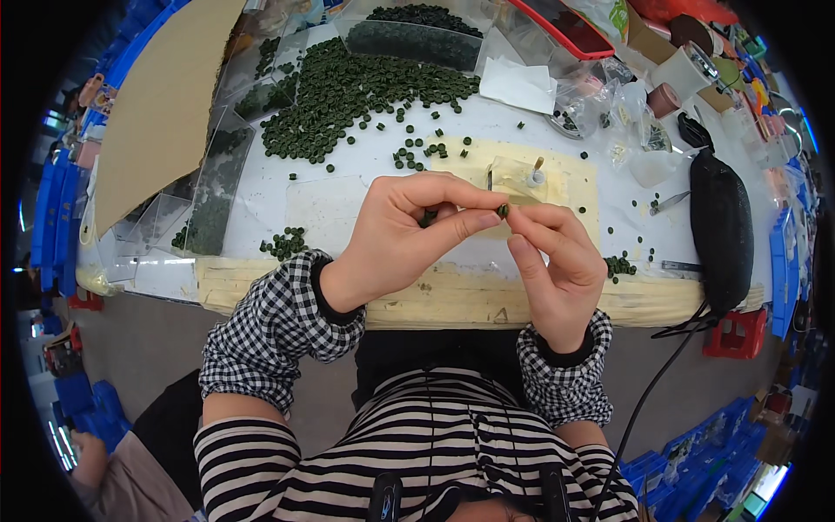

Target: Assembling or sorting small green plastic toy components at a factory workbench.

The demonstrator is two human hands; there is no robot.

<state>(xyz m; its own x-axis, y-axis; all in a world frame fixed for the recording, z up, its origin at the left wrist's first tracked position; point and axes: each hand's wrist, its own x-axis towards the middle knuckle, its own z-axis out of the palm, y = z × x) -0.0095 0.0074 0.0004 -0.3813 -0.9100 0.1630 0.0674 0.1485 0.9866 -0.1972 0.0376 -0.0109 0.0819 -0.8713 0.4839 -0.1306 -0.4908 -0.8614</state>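
A small dark green spool-shaped piece (503,210) sits between the fingertips of both my hands, over the near part of the table. My left hand (391,228) pinches it with thumb and index finger. Another green piece (427,217) shows under the curled fingers of that hand. From the other side, my right hand (561,265) meets the piece with its thumb and fingers bent together. Just beyond the hands stands a small upright peg (536,177) on a taped base. A large pile of the same green pieces (339,96) spreads over the white table.
Clear plastic trays (409,42) of green pieces stand at the back, with a cardboard sheet (165,104) at left. A black pouch (722,222) lies at right near plastic bags (639,113). Yellowish tape covers the front edge (470,300). Another person's hand (90,454) shows lower left.
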